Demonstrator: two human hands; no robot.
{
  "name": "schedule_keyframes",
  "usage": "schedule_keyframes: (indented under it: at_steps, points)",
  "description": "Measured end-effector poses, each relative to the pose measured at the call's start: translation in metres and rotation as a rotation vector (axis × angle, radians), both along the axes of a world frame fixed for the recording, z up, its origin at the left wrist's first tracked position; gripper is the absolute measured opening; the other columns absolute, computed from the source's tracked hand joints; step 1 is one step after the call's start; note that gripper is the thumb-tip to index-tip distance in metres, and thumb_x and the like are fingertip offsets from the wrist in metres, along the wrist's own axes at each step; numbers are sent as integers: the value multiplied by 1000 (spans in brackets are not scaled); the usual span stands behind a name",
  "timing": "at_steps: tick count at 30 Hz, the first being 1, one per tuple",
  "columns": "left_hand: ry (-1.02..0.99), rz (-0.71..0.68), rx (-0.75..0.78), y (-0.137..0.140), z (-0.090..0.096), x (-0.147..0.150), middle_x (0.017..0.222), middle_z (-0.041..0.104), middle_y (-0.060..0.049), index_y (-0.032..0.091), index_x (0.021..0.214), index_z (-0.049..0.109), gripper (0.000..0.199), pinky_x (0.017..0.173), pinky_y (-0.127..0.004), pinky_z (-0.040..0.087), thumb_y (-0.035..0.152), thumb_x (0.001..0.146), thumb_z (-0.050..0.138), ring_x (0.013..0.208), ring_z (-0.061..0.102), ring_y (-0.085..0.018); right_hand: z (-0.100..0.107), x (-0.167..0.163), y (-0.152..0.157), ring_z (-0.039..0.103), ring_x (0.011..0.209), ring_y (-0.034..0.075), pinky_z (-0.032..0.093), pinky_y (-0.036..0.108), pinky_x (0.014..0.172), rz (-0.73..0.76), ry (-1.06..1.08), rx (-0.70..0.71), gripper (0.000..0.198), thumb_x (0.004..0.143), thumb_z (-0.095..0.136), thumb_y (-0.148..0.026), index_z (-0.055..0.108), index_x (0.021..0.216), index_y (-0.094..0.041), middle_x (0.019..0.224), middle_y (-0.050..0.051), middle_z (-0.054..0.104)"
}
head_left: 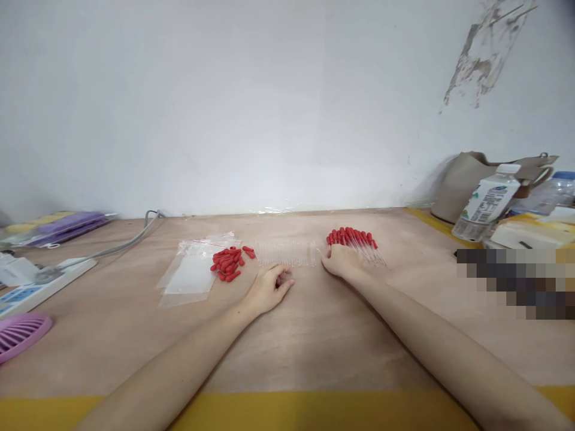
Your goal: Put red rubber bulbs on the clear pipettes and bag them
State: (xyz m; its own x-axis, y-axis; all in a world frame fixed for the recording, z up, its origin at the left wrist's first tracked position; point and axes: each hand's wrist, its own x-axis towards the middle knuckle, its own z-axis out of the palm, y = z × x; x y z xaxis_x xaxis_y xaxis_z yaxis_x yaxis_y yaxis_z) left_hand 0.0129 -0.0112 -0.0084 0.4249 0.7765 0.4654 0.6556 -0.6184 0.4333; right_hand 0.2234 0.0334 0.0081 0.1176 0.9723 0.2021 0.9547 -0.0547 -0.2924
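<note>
A row of clear glass dropper tubes (287, 254) lies side by side in the middle of the table. My left hand (271, 288) rests just in front of the row, its fingers loosely curled and the thumb apart, nothing visible between them. At the right end of the row, my right hand (340, 261) has its fingertips closed at a glass tube; the grip is partly hidden. Behind and beside that hand, droppers with red rubber bulbs (353, 236) lie fanned out, tubes pointing towards me. Loose red rubber bulbs (227, 262) are heaped left of the row.
Clear plastic bags (191, 278) lie under and beside the bulb heap. On the left are a power strip (54, 284), a grey cable (130, 242), purple packets (67, 227) and a pink fan (22, 335). A bottle (489, 200) and a grey bag (458, 179) stand right.
</note>
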Motion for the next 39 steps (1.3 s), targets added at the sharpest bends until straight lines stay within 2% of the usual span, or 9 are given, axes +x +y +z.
schedule_keyframes:
  at_steps: [3, 6, 10, 15, 19, 24, 32, 36, 39]
  points:
    - [81, 99, 66, 1, 6, -5, 77, 56, -4, 17, 81, 60, 13, 64, -28, 43, 25, 80, 50, 68, 53, -15, -5, -3, -7, 60, 70, 24, 40, 31, 57, 26, -63, 49, 32, 80, 43, -37, 64, 77, -14, 75, 13, 64]
    - [274, 297, 227, 9, 21, -21, 79, 56, -8, 16, 74, 61, 17, 72, -34, 40, 23, 80, 47, 79, 52, -22, -12, -6, -16, 58, 70, 25, 39, 33, 56, 77, -136, 172, 28, 82, 41, -32, 62, 81, -13, 74, 15, 62]
    - [519, 497, 257, 35, 47, -50, 84, 57, -12, 16, 76, 64, 25, 73, -38, 36, 18, 82, 41, 87, 49, -28, -19, -3, -29, 55, 76, 27, 37, 37, 61, 196, -124, 357, 21, 83, 40, -26, 57, 82, -14, 79, 18, 59]
    - [723, 312, 146, 71, 70, -69, 92, 58, -9, 20, 84, 66, 21, 77, -32, 34, 16, 77, 47, 90, 49, -24, -21, 4, -36, 50, 79, 26, 36, 37, 67, 328, -63, 410, 19, 84, 37, -23, 53, 79, -15, 84, 15, 55]
    - [785, 205, 89, 89, 73, -65, 83, 59, -6, 21, 68, 66, 13, 75, -28, 34, 12, 68, 56, 84, 50, -20, -22, 5, -35, 49, 78, 21, 35, 34, 70, 332, -62, 426, 16, 83, 38, -23, 52, 80, -15, 83, 11, 55]
    - [778, 175, 43, 98, 70, -61, 70, 58, -5, 18, 51, 58, 12, 67, -26, 34, 11, 61, 62, 75, 51, -19, -24, 6, -34, 49, 78, 20, 35, 31, 69, 346, -61, 435, 15, 84, 38, -22, 51, 79, -15, 80, 8, 55]
    - [648, 179, 12, 85, 70, -67, 60, 55, -1, 19, 61, 55, 15, 61, -25, 38, 24, 74, 53, 63, 54, -16, -25, 5, -32, 50, 78, 19, 34, 30, 70, 343, -23, 406, 13, 83, 40, -20, 51, 79, -15, 81, 8, 55]
    - [572, 165, 90, 67, 70, -60, 83, 59, -6, 18, 77, 54, 9, 72, -28, 39, 19, 80, 45, 82, 54, -19, -19, 5, -37, 51, 75, 18, 34, 29, 68, 339, 34, 368, 13, 83, 39, -20, 50, 80, -16, 79, 7, 57]
    - [429, 99, 155, 41, 58, -47, 94, 57, -8, 17, 94, 48, 15, 76, -29, 39, 21, 86, 35, 89, 52, -19, -9, 4, -45, 52, 71, 17, 35, 29, 68, 376, 82, 355, 12, 84, 39, -20, 51, 81, -17, 77, 5, 59]
